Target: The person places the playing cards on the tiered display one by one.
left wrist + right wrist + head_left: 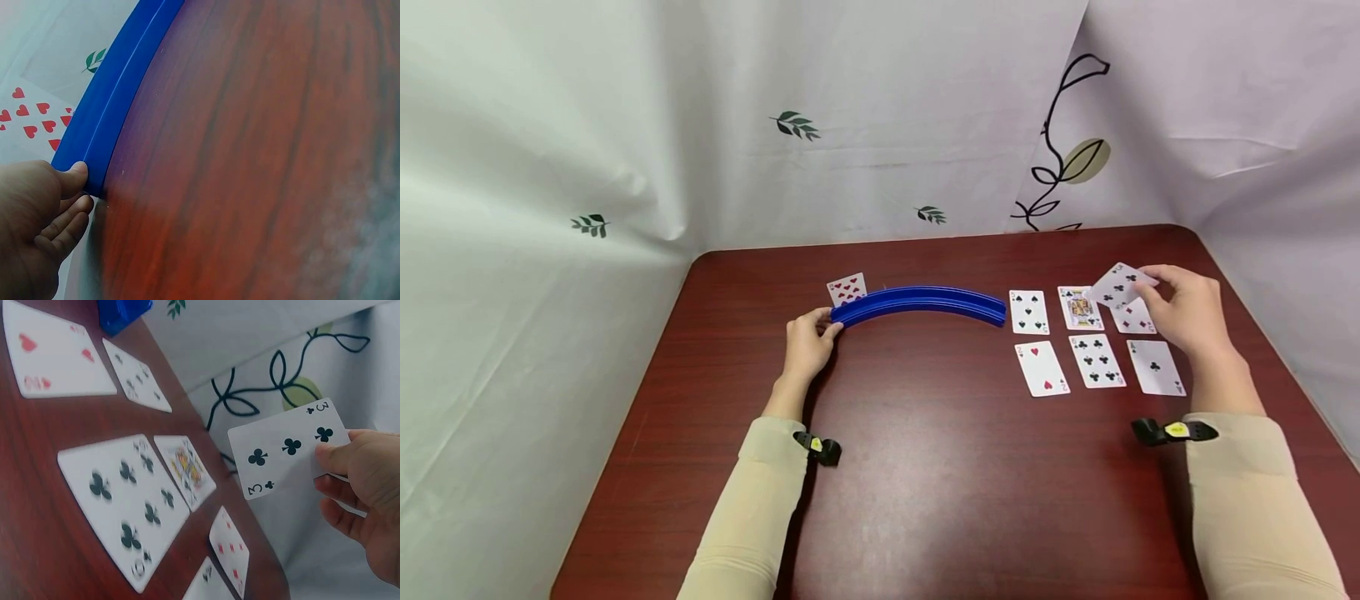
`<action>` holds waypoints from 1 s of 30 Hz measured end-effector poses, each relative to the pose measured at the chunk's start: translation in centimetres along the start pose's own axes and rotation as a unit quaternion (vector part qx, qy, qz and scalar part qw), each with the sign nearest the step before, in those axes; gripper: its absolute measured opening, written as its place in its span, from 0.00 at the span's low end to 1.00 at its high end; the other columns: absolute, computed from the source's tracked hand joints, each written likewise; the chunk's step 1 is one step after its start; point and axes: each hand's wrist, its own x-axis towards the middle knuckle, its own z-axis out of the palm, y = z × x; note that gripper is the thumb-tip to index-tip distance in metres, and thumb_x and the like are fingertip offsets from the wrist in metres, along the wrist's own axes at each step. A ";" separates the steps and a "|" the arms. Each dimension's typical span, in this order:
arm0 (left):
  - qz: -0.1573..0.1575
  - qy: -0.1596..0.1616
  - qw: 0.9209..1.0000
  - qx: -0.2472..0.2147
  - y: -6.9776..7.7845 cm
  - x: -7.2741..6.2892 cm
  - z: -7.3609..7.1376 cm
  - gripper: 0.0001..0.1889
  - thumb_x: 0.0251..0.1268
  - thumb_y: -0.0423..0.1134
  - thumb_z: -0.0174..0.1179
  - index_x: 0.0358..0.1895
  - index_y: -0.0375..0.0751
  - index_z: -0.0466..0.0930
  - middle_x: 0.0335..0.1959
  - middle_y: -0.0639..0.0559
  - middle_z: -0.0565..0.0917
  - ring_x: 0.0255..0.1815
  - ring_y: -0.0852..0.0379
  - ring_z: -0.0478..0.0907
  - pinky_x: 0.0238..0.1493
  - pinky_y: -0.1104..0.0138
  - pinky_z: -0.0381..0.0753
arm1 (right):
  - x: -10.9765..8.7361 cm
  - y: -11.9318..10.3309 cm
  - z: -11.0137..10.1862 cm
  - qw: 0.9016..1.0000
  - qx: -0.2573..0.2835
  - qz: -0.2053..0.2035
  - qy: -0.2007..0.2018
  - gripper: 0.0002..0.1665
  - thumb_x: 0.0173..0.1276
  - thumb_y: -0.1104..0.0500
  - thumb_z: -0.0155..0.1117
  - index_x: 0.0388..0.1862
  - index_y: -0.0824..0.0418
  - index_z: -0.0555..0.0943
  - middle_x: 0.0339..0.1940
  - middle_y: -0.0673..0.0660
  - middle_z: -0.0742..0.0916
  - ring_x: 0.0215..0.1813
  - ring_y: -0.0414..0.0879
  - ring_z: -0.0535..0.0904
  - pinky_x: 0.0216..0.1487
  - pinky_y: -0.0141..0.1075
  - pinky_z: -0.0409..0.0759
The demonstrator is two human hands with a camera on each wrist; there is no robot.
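Observation:
My left hand [807, 343] pinches the left end of a curved blue card holder [925, 297], thumb on the near side. Upright in that end stands a hearts card [847, 287], its lower part hidden by the holder; the left wrist view shows several red hearts on the card. Over on the right, my right hand [1191, 310] pinches the three of clubs [289, 449] between thumb and fingers, lifted off the table. In the head view this card partly covers a diamonds card [1137, 318] and touches the outline of a king [1080, 308].
Face-up cards lie in two rows on the dark red table [910, 467]. The back row also has a five of spades [1028, 312]; the front row has a two of hearts [1042, 368], a six of clubs [1097, 361] and an ace [1156, 367]. White cloth [880, 150] hangs behind.

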 end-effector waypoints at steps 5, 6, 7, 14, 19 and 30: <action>-0.001 -0.003 1.000 0.000 0.0 0.0 0.0 0.18 0.70 0.34 0.65 0.57 0.27 0.82 0.43 0.35 0.88 0.45 0.43 0.86 0.51 0.54 0.85 | 0.4 -1.1 0.8 1.000 0.010 -0.007 0.003 0.16 0.73 0.67 0.63 0.56 0.72 0.81 0.53 0.77 0.83 0.49 0.69 0.75 0.62 0.62 0.61; -0.001 -0.003 1.000 0.000 0.0 0.0 0.0 0.18 0.70 0.34 0.65 0.58 0.27 0.82 0.43 0.35 0.88 0.45 0.43 0.85 0.51 0.54 0.85 | 0.5 -1.3 1.0 1.000 0.012 -0.011 0.005 0.15 0.72 0.67 0.63 0.56 0.72 0.81 0.53 0.76 0.83 0.45 0.67 0.74 0.58 0.60 0.63; -0.001 -0.003 1.000 0.000 0.0 0.0 0.0 0.18 0.70 0.34 0.65 0.58 0.27 0.82 0.43 0.35 0.88 0.45 0.43 0.85 0.51 0.54 0.85 | 0.6 -1.5 1.2 1.000 0.014 -0.017 0.006 0.15 0.72 0.67 0.63 0.56 0.72 0.81 0.52 0.76 0.84 0.43 0.65 0.73 0.56 0.60 0.63; -0.004 -0.001 1.000 0.000 -0.2 -0.1 -0.1 0.18 0.70 0.33 0.65 0.58 0.26 0.81 0.44 0.34 0.87 0.46 0.43 0.86 0.52 0.54 0.84 | 1.5 -3.3 2.7 0.999 0.026 -0.048 0.004 0.13 0.71 0.69 0.62 0.53 0.71 0.83 0.49 0.73 0.86 0.39 0.61 0.73 0.51 0.57 0.65; -0.002 0.000 1.000 -0.001 -0.2 -0.1 -0.1 0.18 0.70 0.33 0.65 0.57 0.26 0.82 0.44 0.34 0.87 0.45 0.42 0.86 0.51 0.54 0.85 | 1.9 -4.5 3.6 0.998 0.030 -0.059 0.003 0.13 0.71 0.69 0.63 0.53 0.70 0.83 0.49 0.71 0.86 0.39 0.59 0.74 0.46 0.53 0.67; 0.003 0.008 1.000 -0.001 0.0 0.0 0.2 0.17 0.69 0.32 0.66 0.56 0.26 0.82 0.43 0.34 0.88 0.45 0.42 0.86 0.52 0.53 0.84 | 3.1 -6.4 5.6 0.991 0.052 -0.123 -0.009 0.11 0.70 0.70 0.64 0.50 0.70 0.84 0.49 0.69 0.87 0.46 0.61 0.80 0.49 0.54 0.72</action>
